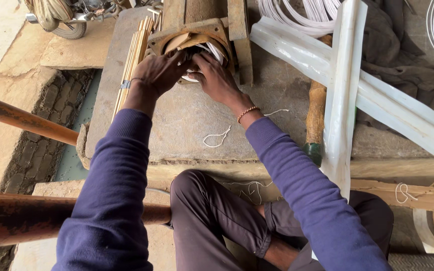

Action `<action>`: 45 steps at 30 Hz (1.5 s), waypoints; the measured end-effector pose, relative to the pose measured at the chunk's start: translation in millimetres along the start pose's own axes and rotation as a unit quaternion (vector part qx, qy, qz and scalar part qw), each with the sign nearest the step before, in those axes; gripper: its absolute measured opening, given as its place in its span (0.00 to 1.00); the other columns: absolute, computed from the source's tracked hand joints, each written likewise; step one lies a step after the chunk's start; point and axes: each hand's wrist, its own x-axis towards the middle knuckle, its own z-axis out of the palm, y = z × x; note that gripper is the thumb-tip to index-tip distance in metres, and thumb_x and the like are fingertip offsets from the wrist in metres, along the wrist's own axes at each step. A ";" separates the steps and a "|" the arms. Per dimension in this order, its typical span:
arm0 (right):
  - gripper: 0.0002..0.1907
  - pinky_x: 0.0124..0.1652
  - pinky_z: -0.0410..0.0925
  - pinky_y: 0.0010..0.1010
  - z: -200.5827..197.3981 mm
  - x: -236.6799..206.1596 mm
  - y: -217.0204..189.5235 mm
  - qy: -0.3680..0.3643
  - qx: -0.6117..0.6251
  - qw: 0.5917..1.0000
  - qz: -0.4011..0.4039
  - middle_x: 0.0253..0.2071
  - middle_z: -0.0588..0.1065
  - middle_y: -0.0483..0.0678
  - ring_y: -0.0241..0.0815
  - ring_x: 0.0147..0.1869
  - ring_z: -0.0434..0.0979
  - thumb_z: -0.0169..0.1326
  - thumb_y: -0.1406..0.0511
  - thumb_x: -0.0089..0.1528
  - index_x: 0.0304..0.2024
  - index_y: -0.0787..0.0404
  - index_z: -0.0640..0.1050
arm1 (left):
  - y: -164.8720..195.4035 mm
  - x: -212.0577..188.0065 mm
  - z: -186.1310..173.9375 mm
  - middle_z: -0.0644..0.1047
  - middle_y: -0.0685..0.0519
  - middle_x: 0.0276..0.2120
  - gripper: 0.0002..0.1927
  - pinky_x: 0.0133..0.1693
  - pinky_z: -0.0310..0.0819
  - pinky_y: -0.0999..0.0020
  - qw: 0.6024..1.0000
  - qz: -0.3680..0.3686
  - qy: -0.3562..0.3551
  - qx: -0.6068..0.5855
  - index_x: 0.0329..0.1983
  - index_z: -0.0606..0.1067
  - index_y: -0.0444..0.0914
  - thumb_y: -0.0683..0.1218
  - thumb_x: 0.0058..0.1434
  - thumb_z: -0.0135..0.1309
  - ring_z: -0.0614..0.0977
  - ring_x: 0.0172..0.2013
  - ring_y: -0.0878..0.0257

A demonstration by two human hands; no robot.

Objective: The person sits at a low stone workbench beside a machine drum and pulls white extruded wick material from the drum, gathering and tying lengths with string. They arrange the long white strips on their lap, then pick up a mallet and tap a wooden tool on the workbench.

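1. Head view: a round metal housing (193,44) with white wire coils (216,51) packed inside sits at the far edge of the stone slab (192,125), and both hands work in its opening.
2. The left hand (160,73) lies curled over the near-left rim, fingers bent into the opening; whether it pinches wire there I cannot tell. The right hand (216,75) is likewise curled, fingertips pressing among the white coils, with no clear grasp visible.
3. Risk, as I judge it: the rim's metal edge could scrape wire insulation or knuckles if the fingers push hard, since both hands crowd one small opening.
4. A bundle of thin wooden strips (133,60) lies just beside the left wrist along the slab's left edge; a sideways elbow could knock them off toward the brick gutter (36,145).
5. Loose wire offcuts (216,136) lie mid-slab near the person's forearms and could snag a sleeve.
6. On the right, crossed white plastic channels (345,90) and a wooden handle (316,110) limit room; rusty pipes (21,120) hem in the left. Open room is mainly the bare slab between housing and knees.
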 end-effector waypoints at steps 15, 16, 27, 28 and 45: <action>0.34 0.43 0.74 0.49 24.7 20.5 5.9 -0.029 -0.107 0.985 0.135 0.44 0.79 0.64 0.63 0.47 0.81 0.48 0.78 0.57 0.67 0.66 0.65 | 17.4 62.4 52.3 0.84 0.58 0.35 0.09 0.34 0.81 0.64 0.992 -0.118 -0.014 0.044 0.39 0.85 0.48 0.48 0.68 0.54 0.85 0.40 0.62; 0.23 0.45 0.74 0.48 29.5 21.7 7.2 -0.029 -0.126 0.981 0.146 0.46 0.79 0.63 0.61 0.49 0.81 0.49 0.73 0.62 0.62 0.64 0.69 | 20.1 69.4 54.5 0.83 0.56 0.33 0.08 0.30 0.80 0.60 0.984 -0.178 -0.001 -0.006 0.36 0.85 0.48 0.48 0.65 0.55 0.85 0.37 0.59; 0.21 0.55 0.71 0.47 57.4 15.1 11.7 0.065 -0.242 0.966 0.063 0.57 0.71 0.63 0.61 0.62 0.72 0.51 0.67 0.65 0.61 0.64 0.69 | 51.7 87.2 30.5 0.74 0.49 0.16 0.09 0.04 0.58 0.59 0.899 -0.362 -0.133 0.208 0.22 0.79 0.32 0.39 0.57 0.55 0.71 0.12 0.58; 0.22 0.56 0.71 0.46 56.5 12.5 10.5 0.063 -0.243 0.966 0.065 0.59 0.70 0.64 0.61 0.63 0.71 0.51 0.68 0.65 0.62 0.64 0.69 | 49.3 83.5 26.8 0.75 0.47 0.18 0.10 0.07 0.63 0.58 0.908 -0.357 -0.143 0.165 0.26 0.80 0.31 0.40 0.60 0.54 0.74 0.14 0.56; 0.47 0.67 0.64 0.42 21.0 -39.0 -13.6 -0.072 -0.157 0.983 0.064 0.77 0.53 0.63 0.61 0.78 0.56 0.47 0.85 0.54 0.76 0.65 0.53 | 61.0 1.3 63.7 0.50 0.27 0.71 0.61 0.64 0.51 0.39 0.597 -0.415 0.397 -0.560 0.76 0.41 0.29 0.67 0.63 0.65 0.55 0.71 0.36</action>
